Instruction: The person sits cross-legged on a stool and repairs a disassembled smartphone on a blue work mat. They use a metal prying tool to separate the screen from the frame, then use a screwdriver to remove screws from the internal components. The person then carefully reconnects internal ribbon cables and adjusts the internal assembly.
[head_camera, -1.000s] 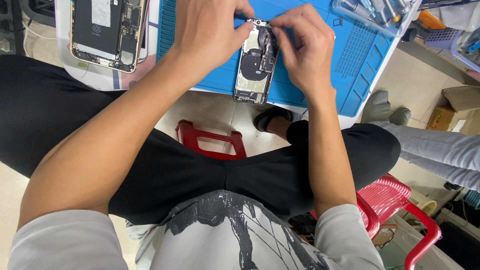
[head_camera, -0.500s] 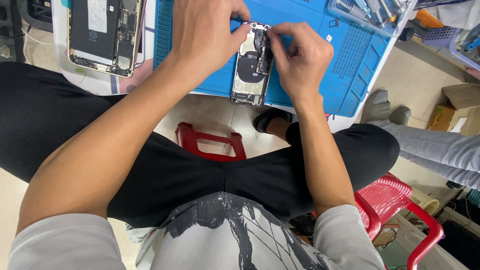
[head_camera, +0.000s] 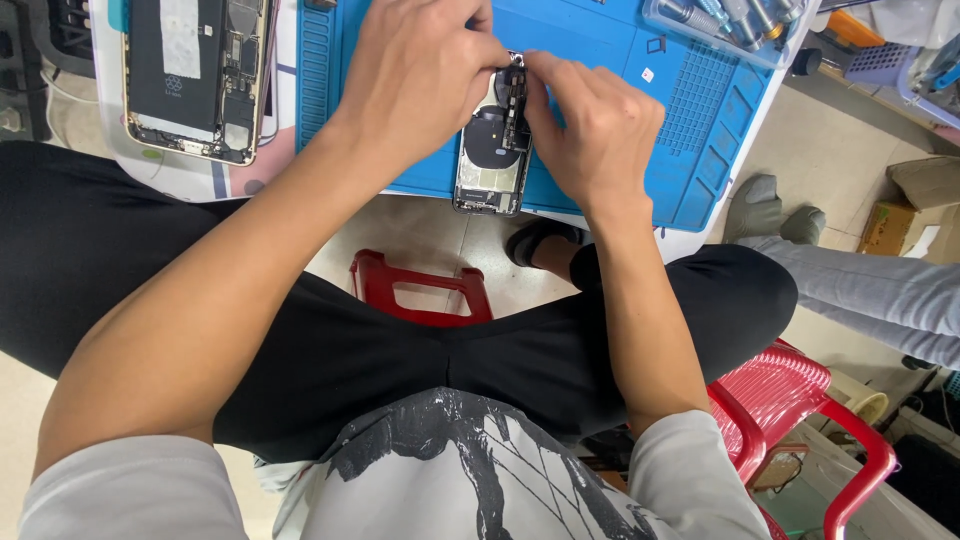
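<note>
Your opened phone (head_camera: 492, 160) lies face-down on the blue mat at top centre, insides bare, bottom end overhanging the mat's edge

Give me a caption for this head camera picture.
Both hands, left hand and right hand, grip an opened phone.

Left hand (head_camera: 425, 75) and right hand (head_camera: 590, 130) meet over opened phone housing (head_camera: 492, 165) on blue repair mat (head_camera: 700, 130), fingertips pinching its far end. Second gutted phone (head_camera: 195, 75) lies far left. Red stool (head_camera: 420, 290) below, near.
</note>
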